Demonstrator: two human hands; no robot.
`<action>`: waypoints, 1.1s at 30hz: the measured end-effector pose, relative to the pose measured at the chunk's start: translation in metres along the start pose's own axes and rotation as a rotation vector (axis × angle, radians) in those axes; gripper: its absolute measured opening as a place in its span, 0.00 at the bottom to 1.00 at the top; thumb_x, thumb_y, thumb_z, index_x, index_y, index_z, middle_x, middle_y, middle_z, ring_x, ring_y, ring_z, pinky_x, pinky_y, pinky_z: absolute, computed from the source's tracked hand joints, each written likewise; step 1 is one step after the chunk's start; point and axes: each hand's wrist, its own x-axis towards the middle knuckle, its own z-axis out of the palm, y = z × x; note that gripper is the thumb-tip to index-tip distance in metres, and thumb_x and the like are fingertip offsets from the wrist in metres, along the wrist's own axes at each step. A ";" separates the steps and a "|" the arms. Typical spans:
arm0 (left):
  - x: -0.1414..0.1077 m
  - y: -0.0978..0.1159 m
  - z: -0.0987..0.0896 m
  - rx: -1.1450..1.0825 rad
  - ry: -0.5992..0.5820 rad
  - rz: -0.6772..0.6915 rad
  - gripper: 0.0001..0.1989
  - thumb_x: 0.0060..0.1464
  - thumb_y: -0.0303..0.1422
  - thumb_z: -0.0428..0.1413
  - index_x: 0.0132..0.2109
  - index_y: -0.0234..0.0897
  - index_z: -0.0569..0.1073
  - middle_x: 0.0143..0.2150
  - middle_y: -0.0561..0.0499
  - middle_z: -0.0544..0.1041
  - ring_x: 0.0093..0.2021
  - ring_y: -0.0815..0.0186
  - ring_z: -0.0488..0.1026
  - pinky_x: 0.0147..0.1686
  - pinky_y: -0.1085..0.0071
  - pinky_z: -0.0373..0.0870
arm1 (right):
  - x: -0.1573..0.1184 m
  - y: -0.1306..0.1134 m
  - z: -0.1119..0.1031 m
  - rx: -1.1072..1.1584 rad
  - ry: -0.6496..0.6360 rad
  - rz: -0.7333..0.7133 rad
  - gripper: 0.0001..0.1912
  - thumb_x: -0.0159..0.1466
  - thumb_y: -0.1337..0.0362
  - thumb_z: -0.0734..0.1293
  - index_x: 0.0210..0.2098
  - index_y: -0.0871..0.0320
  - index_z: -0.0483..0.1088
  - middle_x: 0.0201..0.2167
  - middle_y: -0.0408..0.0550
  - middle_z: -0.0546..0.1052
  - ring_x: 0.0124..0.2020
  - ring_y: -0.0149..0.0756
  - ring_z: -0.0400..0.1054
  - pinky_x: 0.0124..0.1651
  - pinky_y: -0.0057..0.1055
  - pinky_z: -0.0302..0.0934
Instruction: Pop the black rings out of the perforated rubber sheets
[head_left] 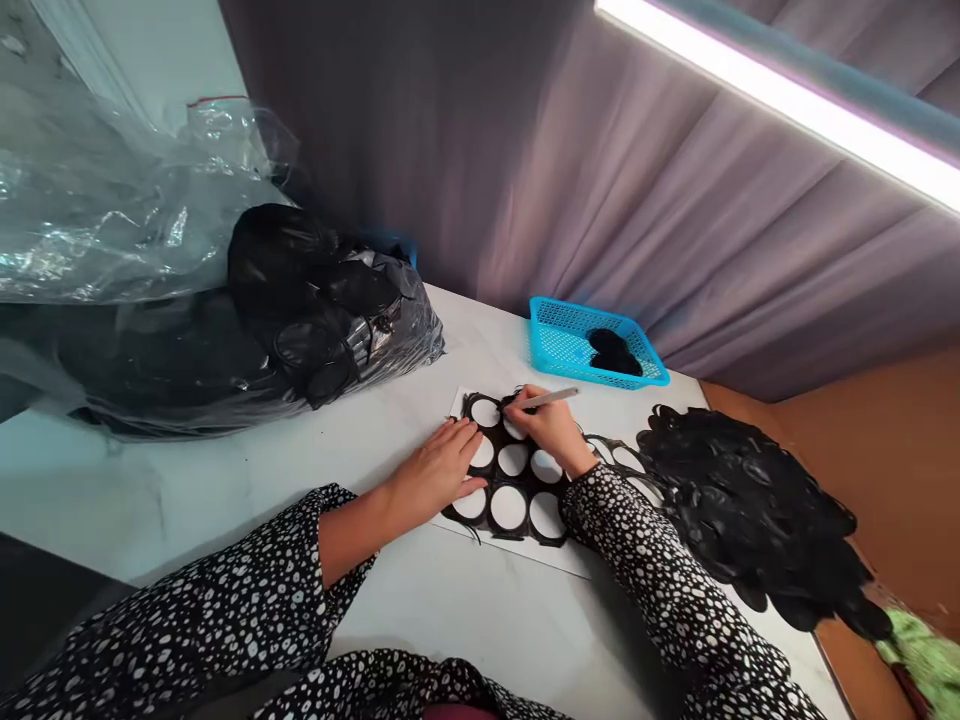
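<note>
A black sheet with several round holes (528, 491) lies on a larger piece of white paper (559, 566), which shows through the holes. My left hand (439, 468) rests flat on the sheet's left side, fingers stretched out and holding nothing. Pinched in my right hand (553, 425) is a slim, pale grey pen (550, 398), slanting up to the right. Its tip is hidden by my fingers, near a hole along the sheet's far edge. Another black piece with holes (626, 455) lies just right of my right wrist, partly covered.
A blue plastic basket (540, 345) holding black pieces stands at the back of the white table (277, 465). To the right is a heap of black rounded pieces (750, 500). Clear plastic bags (150, 230) with black material fill the left. A lit tube lamp (787, 95) hangs above.
</note>
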 end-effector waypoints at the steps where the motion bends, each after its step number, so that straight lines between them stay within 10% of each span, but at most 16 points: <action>1: -0.002 -0.002 0.001 -0.012 0.009 0.004 0.25 0.63 0.41 0.55 0.59 0.25 0.66 0.62 0.32 0.67 0.64 0.49 0.63 0.64 0.56 0.54 | -0.003 -0.004 0.007 0.025 -0.044 -0.026 0.10 0.57 0.60 0.66 0.23 0.55 0.63 0.21 0.42 0.70 0.25 0.34 0.62 0.30 0.30 0.55; 13: -0.005 -0.002 0.014 -0.035 0.020 0.006 0.24 0.67 0.42 0.48 0.63 0.32 0.64 0.62 0.38 0.69 0.68 0.48 0.57 0.64 0.51 0.52 | -0.014 -0.008 0.021 0.125 -0.145 -0.038 0.10 0.59 0.59 0.67 0.26 0.56 0.66 0.26 0.44 0.73 0.29 0.36 0.65 0.34 0.31 0.58; 19: -0.006 0.000 0.010 -0.006 -0.018 0.014 0.24 0.66 0.40 0.52 0.62 0.28 0.65 0.63 0.36 0.68 0.67 0.46 0.58 0.64 0.50 0.53 | 0.017 -0.020 -0.015 0.175 0.242 0.054 0.12 0.56 0.56 0.69 0.24 0.55 0.65 0.25 0.44 0.73 0.30 0.36 0.64 0.36 0.33 0.58; 33: -0.007 -0.002 0.018 -0.028 0.044 0.020 0.22 0.68 0.41 0.45 0.61 0.31 0.65 0.61 0.36 0.69 0.67 0.48 0.58 0.64 0.50 0.52 | 0.030 -0.027 -0.033 0.780 -0.158 0.407 0.19 0.46 0.60 0.77 0.26 0.56 0.63 0.26 0.44 0.72 0.25 0.29 0.64 0.15 0.21 0.47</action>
